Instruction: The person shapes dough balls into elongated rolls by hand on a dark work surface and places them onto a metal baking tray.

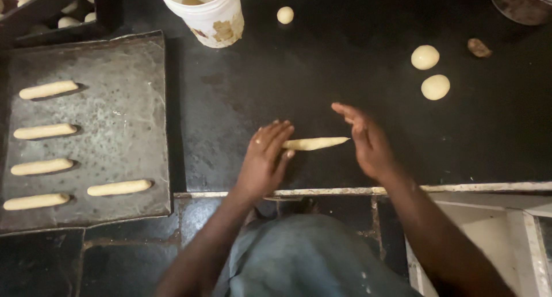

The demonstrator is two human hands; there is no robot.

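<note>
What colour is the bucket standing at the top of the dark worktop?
White, with brownish smears on its side; the bucket shows in the head view.

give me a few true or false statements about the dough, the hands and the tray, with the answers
1. The left hand rests on one end of the dough stick. True.
2. The metal tray holds two dough sticks. False: it holds five.
3. The right hand grips a knife. False: it is open and holds nothing.
4. Two round dough balls lie on the black worktop, beyond the right hand. True.
5. The white bucket stands on the tray. False: it stands on the worktop.
</note>
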